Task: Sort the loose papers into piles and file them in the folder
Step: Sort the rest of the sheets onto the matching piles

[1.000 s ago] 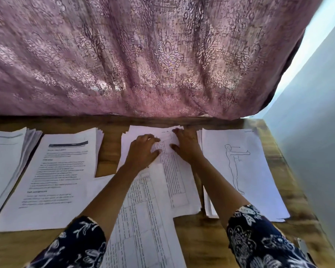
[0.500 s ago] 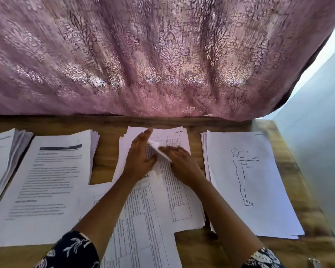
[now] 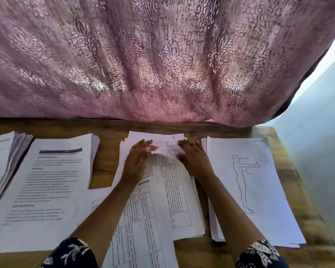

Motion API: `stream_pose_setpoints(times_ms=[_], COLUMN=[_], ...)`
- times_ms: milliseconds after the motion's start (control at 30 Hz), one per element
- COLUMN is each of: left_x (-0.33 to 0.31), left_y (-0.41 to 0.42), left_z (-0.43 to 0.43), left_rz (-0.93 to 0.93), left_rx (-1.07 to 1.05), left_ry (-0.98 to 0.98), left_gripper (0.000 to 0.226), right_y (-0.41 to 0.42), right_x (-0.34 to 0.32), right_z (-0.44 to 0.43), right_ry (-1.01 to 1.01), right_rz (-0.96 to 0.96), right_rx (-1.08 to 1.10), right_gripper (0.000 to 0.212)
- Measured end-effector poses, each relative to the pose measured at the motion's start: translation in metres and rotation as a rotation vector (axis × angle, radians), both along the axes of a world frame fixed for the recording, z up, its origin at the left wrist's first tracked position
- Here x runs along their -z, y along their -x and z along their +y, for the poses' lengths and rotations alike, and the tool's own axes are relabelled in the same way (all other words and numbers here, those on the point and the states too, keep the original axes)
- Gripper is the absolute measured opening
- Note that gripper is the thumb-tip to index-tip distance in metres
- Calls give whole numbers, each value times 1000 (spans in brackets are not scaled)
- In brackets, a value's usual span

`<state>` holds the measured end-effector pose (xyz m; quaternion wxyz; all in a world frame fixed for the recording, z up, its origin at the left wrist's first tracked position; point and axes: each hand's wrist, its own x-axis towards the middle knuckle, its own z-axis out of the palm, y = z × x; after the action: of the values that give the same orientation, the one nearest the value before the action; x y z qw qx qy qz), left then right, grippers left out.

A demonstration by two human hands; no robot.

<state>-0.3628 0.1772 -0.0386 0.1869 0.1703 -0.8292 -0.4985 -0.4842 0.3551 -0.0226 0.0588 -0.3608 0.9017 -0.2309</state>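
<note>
Four paper piles lie in a row on the wooden table point(image 3: 103, 171). The middle pile point(image 3: 174, 194) shows printed tables. My left hand point(image 3: 137, 161) and my right hand point(image 3: 193, 159) rest on its far end, and the top sheet's upper edge point(image 3: 163, 152) is curled back toward me between their fingertips. A loose table sheet point(image 3: 143, 229) lies in front, partly under my left forearm. To the right is a pile topped by an outline drawing of a standing figure point(image 3: 246, 190). I see no folder.
A text pile with a dark header bar point(image 3: 46, 190) and another pile point(image 3: 0, 161) lie to the left. A purple patterned curtain point(image 3: 162, 64) hangs along the table's far edge. A pale wall point(image 3: 321, 132) runs close to the table's right edge.
My hands moved up to the far end of the middle pile. The curled top edge now spans both hands, where only the right held a corner. The view tilted upward.
</note>
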Motion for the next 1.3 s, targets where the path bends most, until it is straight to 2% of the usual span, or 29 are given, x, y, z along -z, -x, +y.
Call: stream_pose_setpoints(times_ms=[67,133,200,300,367,433,500,567,633,700,833,933,1033,1167,1300], left_x=[0,0,-2,-5,-6,-5,-6,-6,-2,1,-3,1,5,1,-5], left_y=[1,0,-2,-1,0,-1,-1,0,0,0,1,1,1,0,-1], left_z=[1,1,2,2,2,2,3,4,4,3,2,2,0,1,3], left_rz=[-32,-37,19,103,114,130,131,124,118,119,135,150,177,197,180], left_rx=[-8,-8,15,50,49,43,20,-1,-11,-17,-23,-22,-33,-4,2], left_ry=[15,-5,-60,-116,-121,-61,-19,-13,-15,-21,-50,-76,-118,-126,-211], left_gripper=[54,56,64,66,60,56,62,64,64,64,62,54,48,70,84], right_y=[-4,-11,-21,-34,-36,-32,-22,-4,10,14,5,-6,-25,-43,-44], right_x=[-4,-10,-13,-11,-10,-12,-15,-13,-8,-3,-7,-18,-18,-16,-20], right_z=[-3,-5,-3,3,6,7,4,-2,-7,-10,-9,-6,-2,2,3], right_ry=[79,230,307,130,75,121,200,140,-47,-129,-99,-105,7,241,327], right_rz=[-14,-121,-180,-101,-125,-256,-355,-250,-120,-98,-55,-3,-36,-315,-371], right_rx=[55,160,101,-152,-244,-248,-154,-39,-8,-21,-9,-77,8,307,283], right_gripper=[49,54,60,62,61,54,42,39,55,64,50,49,51,59,55])
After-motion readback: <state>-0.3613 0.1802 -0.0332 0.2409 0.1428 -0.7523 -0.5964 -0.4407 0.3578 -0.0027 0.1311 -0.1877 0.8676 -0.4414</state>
